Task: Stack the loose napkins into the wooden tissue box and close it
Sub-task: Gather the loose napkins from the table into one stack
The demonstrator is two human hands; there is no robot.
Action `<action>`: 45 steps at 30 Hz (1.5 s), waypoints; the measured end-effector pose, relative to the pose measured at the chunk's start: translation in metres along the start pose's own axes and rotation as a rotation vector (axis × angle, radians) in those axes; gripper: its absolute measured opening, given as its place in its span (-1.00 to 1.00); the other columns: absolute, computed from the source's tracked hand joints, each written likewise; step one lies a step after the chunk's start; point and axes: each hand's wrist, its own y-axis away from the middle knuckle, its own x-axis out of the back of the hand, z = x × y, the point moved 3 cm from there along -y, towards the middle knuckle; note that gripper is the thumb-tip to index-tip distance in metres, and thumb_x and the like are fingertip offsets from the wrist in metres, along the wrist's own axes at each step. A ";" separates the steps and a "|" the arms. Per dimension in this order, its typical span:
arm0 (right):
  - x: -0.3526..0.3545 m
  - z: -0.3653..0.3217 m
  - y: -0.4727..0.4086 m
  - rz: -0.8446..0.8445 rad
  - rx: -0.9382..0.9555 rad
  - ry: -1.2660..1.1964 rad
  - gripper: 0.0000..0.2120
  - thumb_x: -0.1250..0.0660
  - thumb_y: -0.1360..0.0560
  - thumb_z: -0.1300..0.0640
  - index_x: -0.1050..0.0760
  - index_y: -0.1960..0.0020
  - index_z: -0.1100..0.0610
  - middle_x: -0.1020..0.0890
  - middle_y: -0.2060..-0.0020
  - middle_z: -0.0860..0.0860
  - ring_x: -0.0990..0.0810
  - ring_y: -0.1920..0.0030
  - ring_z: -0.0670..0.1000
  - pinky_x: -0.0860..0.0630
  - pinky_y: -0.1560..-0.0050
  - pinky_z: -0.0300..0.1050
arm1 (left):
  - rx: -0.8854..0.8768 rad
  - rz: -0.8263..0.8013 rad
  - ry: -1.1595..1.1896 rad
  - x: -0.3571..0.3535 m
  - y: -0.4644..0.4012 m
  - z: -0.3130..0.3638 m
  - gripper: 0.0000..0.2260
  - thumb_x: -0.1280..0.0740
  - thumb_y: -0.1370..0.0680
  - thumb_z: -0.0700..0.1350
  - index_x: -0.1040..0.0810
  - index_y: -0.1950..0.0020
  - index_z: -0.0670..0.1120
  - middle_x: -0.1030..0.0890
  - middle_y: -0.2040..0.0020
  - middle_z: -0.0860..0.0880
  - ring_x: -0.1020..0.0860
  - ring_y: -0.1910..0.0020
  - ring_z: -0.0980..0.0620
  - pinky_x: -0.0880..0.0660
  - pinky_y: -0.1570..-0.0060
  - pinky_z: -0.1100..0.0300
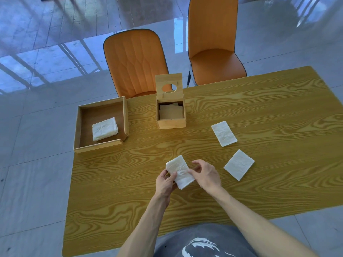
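A small stack of white folded napkins (179, 168) is held over the table's middle by both hands: my left hand (165, 182) grips its lower left edge, and my right hand (205, 175) pinches its right side. Two loose napkins lie flat to the right, one farther back (224, 133) and one nearer (239, 164). The wooden tissue box (171, 123) stands beyond my hands with its lid (169, 86) tilted up and open; the lid has an oval hole. Inside the box I see some flat sheets in shadow.
A shallow wooden tray (104, 143) at the table's left holds another stack of napkins (104, 128). Two orange chairs (136, 62) (213, 39) stand past the far edge of the wood-grain table (130, 201). Shiny tiled floor surrounds it.
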 end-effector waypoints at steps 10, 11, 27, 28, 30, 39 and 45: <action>0.071 0.087 0.011 0.470 -0.522 -0.198 -0.72 -0.29 -0.55 -0.01 -0.46 -0.22 0.04 -0.53 -0.14 0.04 -0.58 -0.05 0.12 -0.50 -0.01 0.01 | 0.004 -0.071 -0.132 -0.044 -0.007 -0.004 -0.76 -0.29 -0.62 -0.24 -0.53 -0.28 -0.17 -0.65 -0.16 -0.20 -0.66 -0.03 -0.13 -0.65 0.01 -0.04; 0.073 0.094 0.010 0.467 -0.576 -0.219 -0.66 -0.30 -0.53 -0.03 -0.43 -0.26 0.06 -0.48 -0.20 0.06 -0.57 -0.09 0.15 -0.49 -0.06 0.05 | 0.006 -0.078 -0.139 -0.047 -0.006 -0.005 -0.76 -0.28 -0.62 -0.24 -0.53 -0.28 -0.17 -0.65 -0.17 -0.21 -0.66 -0.05 -0.14 -0.64 -0.03 -0.07; 0.082 0.096 0.006 0.489 -0.515 -0.332 -0.82 -0.39 -0.50 0.06 -0.48 0.04 0.15 -0.62 0.16 0.06 -0.59 0.15 0.11 -0.52 0.19 -0.01 | 0.031 -0.103 -0.172 -0.072 -0.002 -0.005 -0.78 -0.25 -0.65 -0.17 -0.53 -0.28 -0.13 -0.65 -0.17 -0.19 -0.65 -0.12 -0.14 -0.61 -0.06 -0.07; 0.082 0.093 0.007 0.475 -0.450 -0.359 -0.83 -0.39 -0.51 0.06 -0.50 0.07 0.16 -0.62 0.21 0.06 -0.59 0.17 0.11 -0.49 0.23 -0.05 | 0.035 -0.104 -0.168 -0.073 -0.001 -0.004 -0.78 -0.24 -0.66 -0.17 -0.53 -0.28 -0.12 -0.65 -0.17 -0.19 -0.64 -0.13 -0.15 -0.61 -0.06 -0.06; 0.081 0.087 0.007 0.415 -0.327 -0.473 -0.83 -0.37 -0.53 0.07 -0.56 0.09 0.18 -0.63 0.25 0.04 -0.61 0.20 0.07 -0.45 0.31 -0.12 | 0.042 -0.109 -0.164 -0.075 -0.001 -0.003 -0.79 -0.20 -0.67 -0.15 -0.53 -0.27 -0.10 -0.65 -0.17 -0.18 -0.63 -0.14 -0.16 -0.60 -0.05 -0.06; 0.060 0.052 -0.008 -0.106 -0.126 -0.855 -0.67 -0.53 -0.42 0.16 -0.56 -0.15 0.13 -0.73 0.05 0.07 -0.73 0.08 0.01 -0.67 0.17 -0.08 | 0.067 -0.129 -0.157 -0.077 0.002 0.000 -0.77 -0.16 -0.69 -0.11 -0.58 -0.22 -0.07 -0.69 -0.07 -0.12 -0.65 0.00 -0.09 -0.61 0.15 0.06; 0.046 0.045 -0.024 -0.148 -0.029 -0.627 -0.81 -0.51 -0.43 0.07 -0.67 -0.02 0.09 -0.74 0.11 -0.01 -0.72 0.07 0.00 -0.65 0.06 -0.07 | 0.075 -0.131 -0.159 -0.076 -0.001 0.001 -0.75 -0.16 -0.69 -0.05 -0.60 -0.22 -0.05 -0.67 -0.11 -0.13 -0.64 -0.05 -0.10 -0.60 0.16 0.09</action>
